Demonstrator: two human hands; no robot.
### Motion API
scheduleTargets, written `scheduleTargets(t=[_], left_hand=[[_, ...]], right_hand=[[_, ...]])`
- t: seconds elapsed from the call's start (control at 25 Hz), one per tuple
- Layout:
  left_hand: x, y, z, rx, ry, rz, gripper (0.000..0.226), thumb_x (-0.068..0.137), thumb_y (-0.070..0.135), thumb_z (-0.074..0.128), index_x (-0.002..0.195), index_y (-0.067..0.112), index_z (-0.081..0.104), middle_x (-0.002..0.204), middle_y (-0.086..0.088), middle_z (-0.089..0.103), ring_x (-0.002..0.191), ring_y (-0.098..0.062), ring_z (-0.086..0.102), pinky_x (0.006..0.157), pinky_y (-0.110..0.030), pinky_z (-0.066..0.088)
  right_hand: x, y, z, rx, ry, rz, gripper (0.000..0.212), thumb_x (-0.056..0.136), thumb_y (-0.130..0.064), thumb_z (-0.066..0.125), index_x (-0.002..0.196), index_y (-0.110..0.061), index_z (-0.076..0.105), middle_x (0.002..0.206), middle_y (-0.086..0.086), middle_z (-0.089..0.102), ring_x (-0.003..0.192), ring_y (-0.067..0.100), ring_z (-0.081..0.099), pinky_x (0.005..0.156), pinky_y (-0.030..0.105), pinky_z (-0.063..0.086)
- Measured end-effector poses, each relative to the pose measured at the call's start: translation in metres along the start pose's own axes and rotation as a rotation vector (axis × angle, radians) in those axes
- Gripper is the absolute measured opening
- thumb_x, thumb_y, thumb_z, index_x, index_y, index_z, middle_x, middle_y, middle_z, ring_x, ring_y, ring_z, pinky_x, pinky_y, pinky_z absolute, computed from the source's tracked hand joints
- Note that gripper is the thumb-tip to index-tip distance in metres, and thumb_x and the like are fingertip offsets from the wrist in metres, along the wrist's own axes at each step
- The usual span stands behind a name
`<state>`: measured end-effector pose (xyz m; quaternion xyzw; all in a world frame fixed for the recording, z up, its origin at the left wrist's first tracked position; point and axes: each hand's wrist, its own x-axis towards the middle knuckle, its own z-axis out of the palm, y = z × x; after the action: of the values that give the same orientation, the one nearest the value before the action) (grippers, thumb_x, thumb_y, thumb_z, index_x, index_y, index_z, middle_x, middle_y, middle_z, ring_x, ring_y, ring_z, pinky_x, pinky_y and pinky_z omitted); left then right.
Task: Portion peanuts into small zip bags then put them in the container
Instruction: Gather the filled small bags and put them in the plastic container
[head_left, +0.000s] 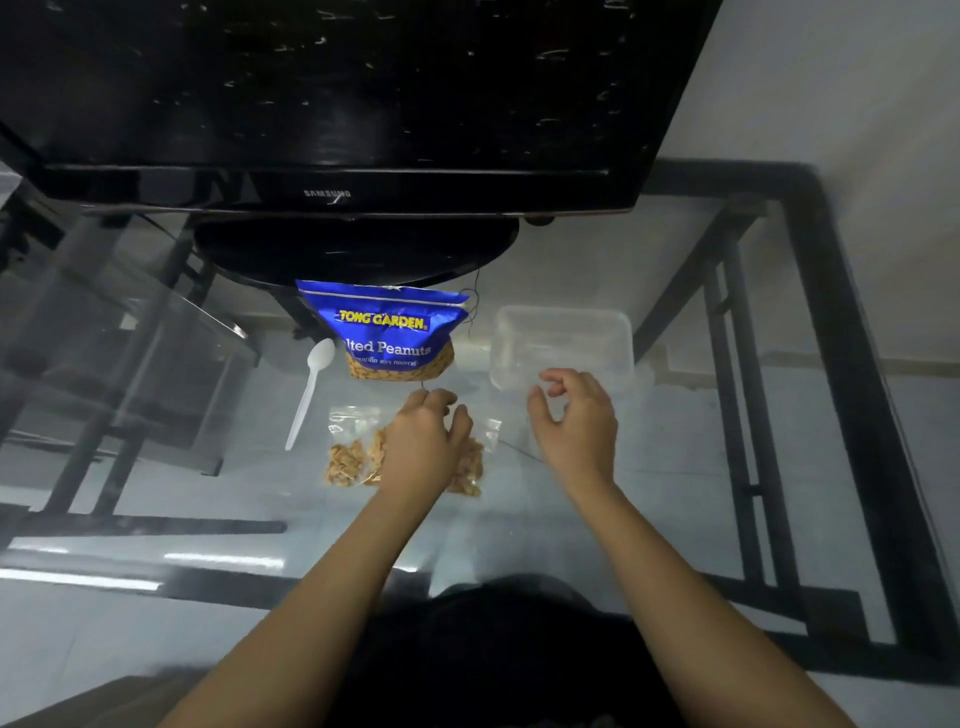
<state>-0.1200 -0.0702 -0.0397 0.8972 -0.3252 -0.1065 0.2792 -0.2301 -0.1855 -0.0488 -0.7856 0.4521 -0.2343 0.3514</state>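
A blue bag of salted peanuts (387, 332) stands on the glass table (675, 467) in front of a television base. Below it lie small clear zip bags (350, 449) with peanuts inside. My left hand (423, 441) rests on top of them with fingers curled, covering the middle ones; whether it grips one I cannot tell. My right hand (571, 421) hovers to the right, fingers apart and holding nothing, just in front of the clear plastic container (563, 343), which looks empty.
A white plastic spoon (311, 389) lies left of the peanut bag. A black television (337, 104) on a round base (358, 249) fills the far side. The table's black metal frame (841, 364) runs along the right edge.
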Motion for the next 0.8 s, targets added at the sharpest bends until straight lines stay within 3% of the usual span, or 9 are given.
scheduleTargets(t=[0.08,0.12,0.24,0.32,0.44,0.6,0.72,0.8], left_hand=[[0.02,0.015,0.004,-0.096,-0.04,-0.012,0.031,0.089,0.017,0.056,0.116,0.002,0.062,0.107,-0.018,0.068,0.086,-0.028,0.067,0.077,-0.03,0.049],[0.028,0.023,0.008,-0.127,-0.085,-0.031,0.036,0.091,0.018,0.055,0.123,0.002,0.058,0.112,-0.018,0.067,0.095,-0.027,0.066,0.082,-0.03,0.049],[0.047,0.035,0.025,-0.131,-0.194,-0.149,0.05,0.094,0.026,0.052,0.136,0.001,0.042,0.126,-0.021,0.059,0.116,-0.031,0.056,0.098,-0.038,0.045],[0.053,0.038,0.033,-0.16,-0.241,-0.247,0.053,0.095,0.03,0.049,0.137,0.0,0.038,0.131,-0.02,0.054,0.122,-0.032,0.05,0.102,-0.041,0.041],[0.057,0.042,0.037,-0.24,-0.303,-0.302,0.047,0.096,0.026,0.048,0.133,-0.001,0.04,0.134,-0.019,0.053,0.123,-0.032,0.049,0.1,-0.035,0.037],[0.056,0.041,0.038,-0.212,-0.328,-0.272,0.052,0.097,0.026,0.046,0.141,0.002,0.033,0.132,-0.018,0.054,0.121,-0.029,0.051,0.097,-0.031,0.039],[0.058,0.04,0.037,-0.173,-0.308,-0.262,0.056,0.096,0.03,0.046,0.143,0.004,0.031,0.127,-0.019,0.057,0.119,-0.03,0.052,0.093,-0.03,0.04],[0.057,0.043,0.034,-0.169,-0.281,-0.259,0.056,0.096,0.031,0.047,0.142,0.004,0.032,0.131,-0.019,0.054,0.124,-0.031,0.049,0.098,-0.032,0.039]], right_hand=[[0.016,0.008,-0.016,0.029,0.135,0.001,0.033,0.088,-0.02,0.058,0.12,-0.012,0.054,0.114,0.009,0.057,0.106,0.025,0.053,0.088,0.036,0.048],[0.025,0.014,-0.023,0.029,0.134,0.062,0.042,0.089,-0.02,0.057,0.128,-0.01,0.047,0.126,0.012,0.052,0.116,0.027,0.048,0.099,0.037,0.043],[0.044,0.037,-0.037,0.024,-0.046,0.284,0.064,0.093,-0.024,0.052,0.144,-0.004,0.021,0.151,0.014,0.029,0.138,0.028,0.03,0.113,0.032,0.022],[0.049,0.051,-0.04,0.058,-0.163,0.344,0.069,0.094,-0.027,0.05,0.148,-0.006,0.013,0.154,0.012,0.023,0.141,0.027,0.027,0.115,0.032,0.021],[0.053,0.061,-0.04,0.104,-0.288,0.391,0.062,0.096,-0.027,0.047,0.148,-0.012,0.018,0.152,0.008,0.031,0.138,0.024,0.033,0.114,0.033,0.026],[0.054,0.064,-0.035,0.101,-0.289,0.395,0.056,0.095,-0.028,0.046,0.146,-0.016,0.026,0.144,0.008,0.045,0.13,0.024,0.044,0.11,0.036,0.035],[0.053,0.057,-0.037,0.081,-0.275,0.375,0.057,0.096,-0.03,0.044,0.147,-0.016,0.023,0.146,0.008,0.042,0.131,0.025,0.043,0.11,0.034,0.034],[0.052,0.048,-0.042,0.079,-0.255,0.347,0.058,0.097,-0.03,0.044,0.148,-0.013,0.02,0.15,0.008,0.036,0.135,0.025,0.038,0.11,0.031,0.029]])
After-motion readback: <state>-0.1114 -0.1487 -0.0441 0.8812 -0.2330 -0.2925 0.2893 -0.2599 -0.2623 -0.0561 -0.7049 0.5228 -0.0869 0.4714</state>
